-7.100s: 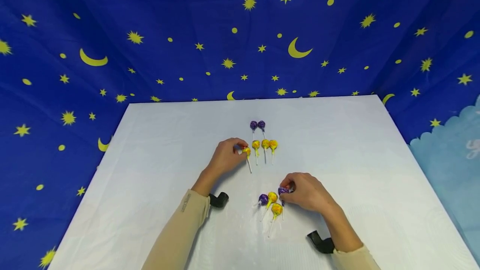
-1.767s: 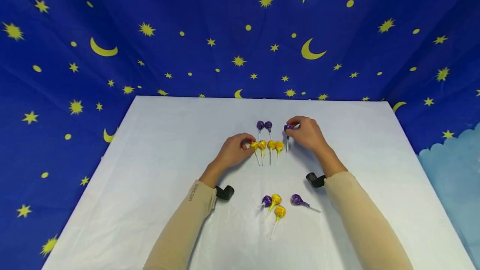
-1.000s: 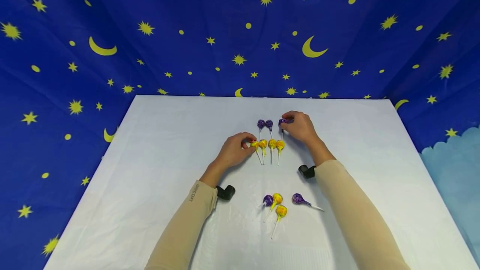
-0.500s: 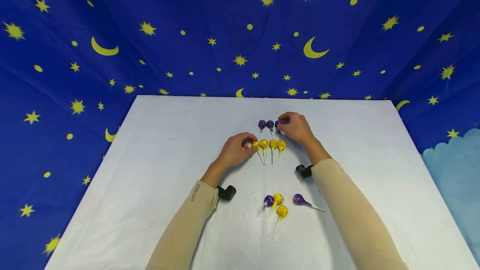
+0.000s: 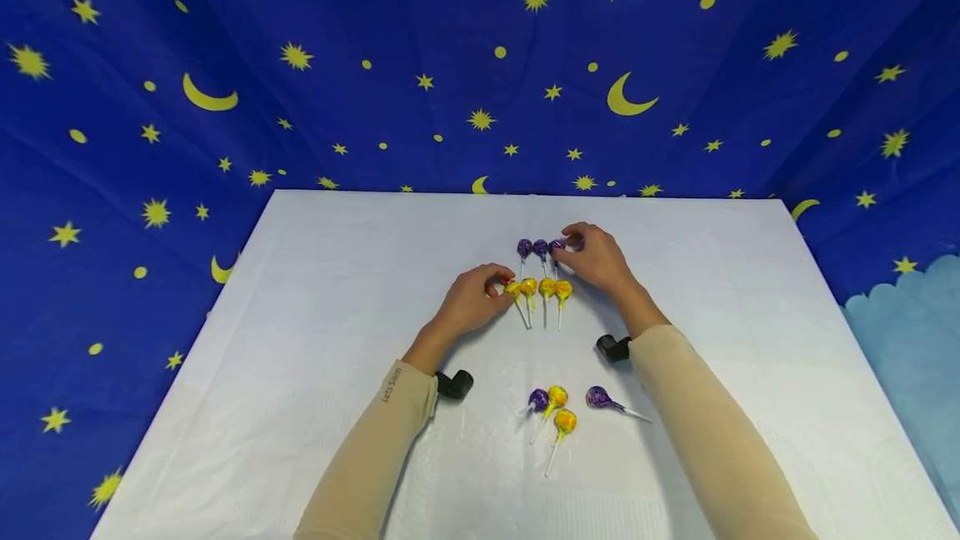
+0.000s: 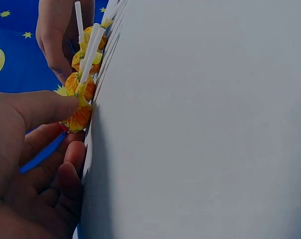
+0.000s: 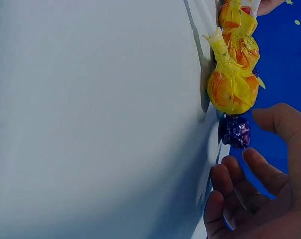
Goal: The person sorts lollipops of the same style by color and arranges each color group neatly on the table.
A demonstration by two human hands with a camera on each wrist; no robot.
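Observation:
With thumb and fingertips my left hand (image 5: 468, 298) pinches the head of the leftmost yellow lollipop (image 6: 78, 118), at the end of a row of several yellow lollipops (image 5: 547, 288). Behind that row, three purple lollipops stand side by side, sticks toward me: a left one (image 5: 524, 248), a middle one (image 5: 540, 248) and a right one (image 5: 557, 247). My right hand (image 5: 596, 257) is beside the right one. In the right wrist view, thumb and fingers spread either side of this purple head (image 7: 235, 132), with a gap to it.
Nearer me on the white table (image 5: 337, 315) lie a purple lollipop (image 5: 537, 400) and two yellow ones, an upper (image 5: 557, 397) and a lower (image 5: 566, 421). Another purple lollipop (image 5: 597, 397) lies to their right. Black wrist mounts (image 5: 455, 385) project from both sleeves.
My right hand has carried a purple lollipop left to the other two and loosened its fingers. Earlier, my left hand moved its yellow lollipop right against the row. A purple lollipop was left near the front.

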